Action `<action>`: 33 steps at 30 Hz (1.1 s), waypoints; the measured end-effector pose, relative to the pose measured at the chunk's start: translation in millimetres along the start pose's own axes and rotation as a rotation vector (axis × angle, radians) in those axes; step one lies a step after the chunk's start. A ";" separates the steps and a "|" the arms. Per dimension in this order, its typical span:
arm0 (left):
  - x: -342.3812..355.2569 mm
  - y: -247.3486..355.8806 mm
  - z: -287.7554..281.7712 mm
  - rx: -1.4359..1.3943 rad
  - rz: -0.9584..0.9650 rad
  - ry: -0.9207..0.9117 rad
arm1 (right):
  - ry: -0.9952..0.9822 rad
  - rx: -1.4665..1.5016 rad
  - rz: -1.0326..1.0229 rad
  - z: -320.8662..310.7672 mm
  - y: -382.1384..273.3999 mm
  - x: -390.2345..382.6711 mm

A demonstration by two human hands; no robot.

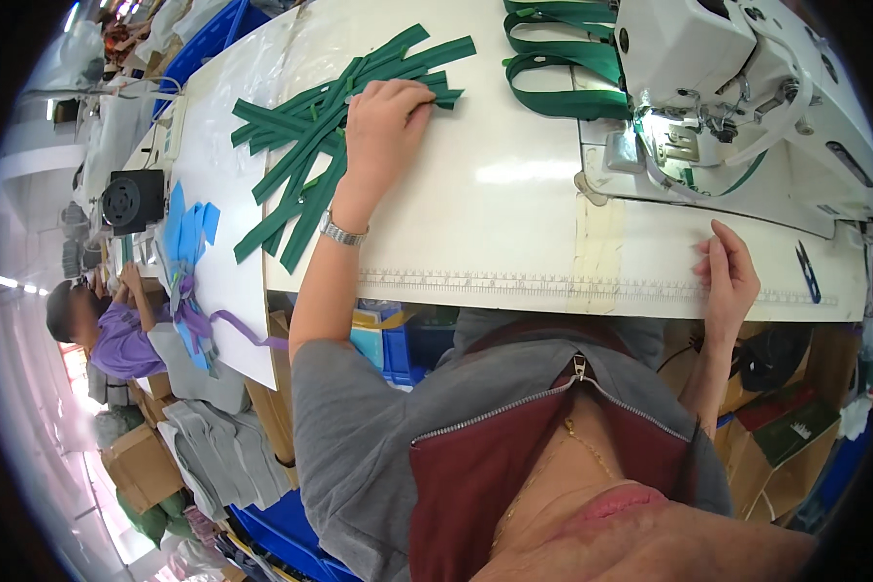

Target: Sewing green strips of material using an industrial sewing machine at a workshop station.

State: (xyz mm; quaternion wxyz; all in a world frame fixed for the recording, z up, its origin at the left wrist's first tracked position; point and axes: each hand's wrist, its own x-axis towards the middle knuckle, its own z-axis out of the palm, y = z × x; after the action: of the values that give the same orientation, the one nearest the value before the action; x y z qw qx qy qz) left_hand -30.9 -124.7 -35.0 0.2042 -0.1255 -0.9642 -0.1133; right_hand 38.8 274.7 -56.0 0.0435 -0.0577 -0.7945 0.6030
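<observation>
A loose pile of green zippers [296, 179] lies crisscrossed on the white table, left of the middle. My left hand [386, 131] is on the pile's right side, its fingers curled over a green zipper end [448, 99]; the fingertips are partly hidden. Near the table's front edge, at the right, my right hand [729, 276] holds nothing, with its fingers loosely bent and apart. A white sewing machine [689, 58] stands beyond it, its needle area lit. More green zippers in loops [567, 92] lie against the machine's left side.
A printed ruler strip [495, 283] runs along the front edge of the table [495, 218]. Dark thread snips [807, 272] lie at the far right. At the left are blue strips [186, 233], a small black fan-like box [133, 201] and a co-worker in purple [126, 335].
</observation>
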 end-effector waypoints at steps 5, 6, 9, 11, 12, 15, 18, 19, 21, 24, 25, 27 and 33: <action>-1.1 -7.7 -8.4 -0.461 -0.162 -0.059 | -0.005 -0.031 -0.003 2.7 -0.1 -0.7; -1.5 -8.7 -9.1 -0.526 -0.200 -0.132 | -0.008 -0.027 -0.005 2.1 0.6 -0.8; 0.5 -4.5 -9.0 -0.637 -0.188 -0.138 | 0.004 -0.032 0.002 0.0 1.0 -2.4; 3.6 11.0 -10.4 -0.689 -0.135 -0.077 | 0.006 -0.018 0.023 1.7 1.2 -0.9; 7.1 31.0 -10.7 -0.865 -0.179 -0.191 | 0.002 -0.010 0.044 0.3 1.0 -0.7; 32.5 87.0 -5.6 -0.948 -0.209 -0.597 | -0.006 -0.037 0.019 3.6 -2.1 1.7; 55.1 108.8 26.8 -0.870 -0.167 -0.661 | -0.005 -0.041 0.011 3.1 -3.5 1.6; 61.6 111.4 34.9 -0.831 -0.205 -0.685 | -0.014 -0.037 0.003 3.3 -3.6 1.5; 72.7 112.3 46.9 -0.861 -0.218 -0.696 | -0.012 -0.037 0.001 3.4 -3.8 0.8; 82.4 117.0 52.1 -0.818 -0.259 -0.669 | -0.035 -0.024 0.002 2.6 -2.4 0.8; 84.8 117.2 53.7 -0.819 -0.258 -0.671 | -0.034 -0.024 0.003 2.4 -2.8 0.9; 86.9 117.1 55.6 -0.806 -0.251 -0.729 | -0.037 -0.029 0.021 1.5 -4.2 -0.6; 90.0 122.5 57.8 -0.818 -0.248 -0.711 | -0.048 -0.012 0.028 0.0 -6.0 0.7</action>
State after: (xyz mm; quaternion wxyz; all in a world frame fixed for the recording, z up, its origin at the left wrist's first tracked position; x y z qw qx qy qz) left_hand -96.3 23.9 -27.9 -0.2142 -0.1105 -0.8587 -0.4522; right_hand 37.8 273.2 -50.1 0.0159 -0.0547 -0.7980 0.5999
